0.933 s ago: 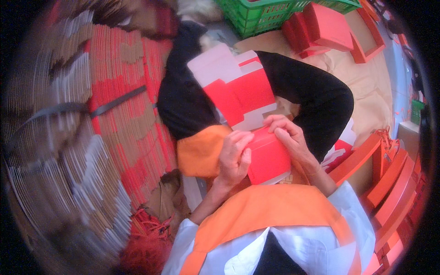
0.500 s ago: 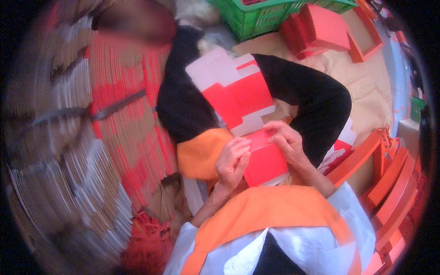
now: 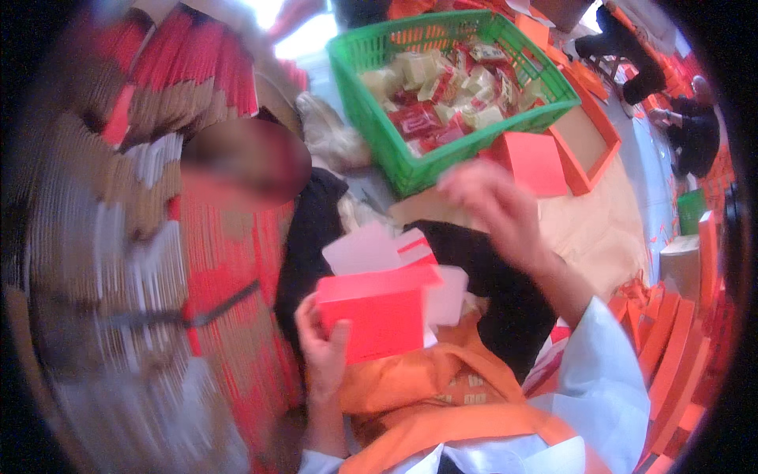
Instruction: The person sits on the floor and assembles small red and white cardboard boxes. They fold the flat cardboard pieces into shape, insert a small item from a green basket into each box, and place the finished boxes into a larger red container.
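Observation:
Over my lap my left hand [image 3: 322, 344] grips a red cardboard box [image 3: 375, 320] by its left side, thumb on the near face. Pale and red flaps [image 3: 363, 249] show beyond the box; whether they belong to it I cannot tell. Raised to the right, my right hand [image 3: 501, 209] is near the close side of a green plastic crate [image 3: 407, 174]. Motion smears its fingers. Small wrapped packets [image 3: 466, 91], cream and red, fill the crate. Next to the crate sits another red box [image 3: 533, 162].
Stacked cardboard sheets [image 3: 229, 268] with red edges run along my left, a dark strap across them. An orange tray [image 3: 592, 146] lies beyond the second box. More orange trays [image 3: 671, 355] stack at my right. Brown paper [image 3: 592, 225] covers the floor. Another person [image 3: 691, 126] sits far right.
My right hand has left the box and moved up toward the crate. The left hand keeps hold of the box, now further left. The view has tilted up, showing the crate's contents.

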